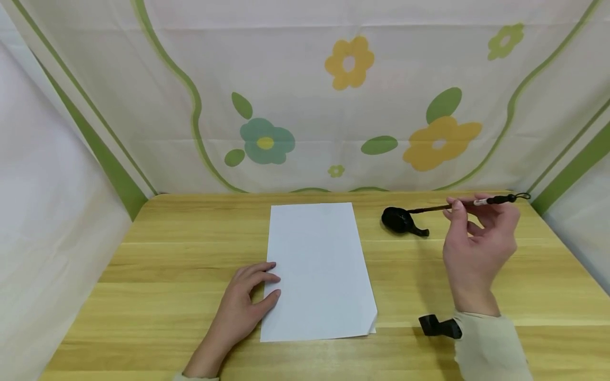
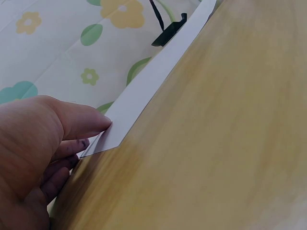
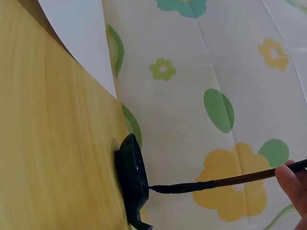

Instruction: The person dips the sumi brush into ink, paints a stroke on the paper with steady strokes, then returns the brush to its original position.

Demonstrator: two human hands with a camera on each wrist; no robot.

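Note:
My right hand (image 1: 481,246) pinches a calligraphy brush (image 1: 433,208) by its brown shaft. Its dark tip meets the rim of a small black ink dish (image 1: 397,219), which has a curved handle. In the right wrist view the black bristles (image 3: 175,188) end in a point at the dish's edge. My left hand (image 1: 245,299) rests at the left edge of a white sheet of paper (image 1: 314,270), fingertips and thumb over that edge. The left wrist view shows the thumb (image 2: 86,120) lying on the paper.
The wooden table (image 1: 162,286) carries everything. A floral cloth (image 1: 305,95) hangs behind and at both sides. The paper's near right corner curls up over another layer beneath. A black strap piece (image 1: 440,327) juts from the right sleeve (image 1: 491,346).

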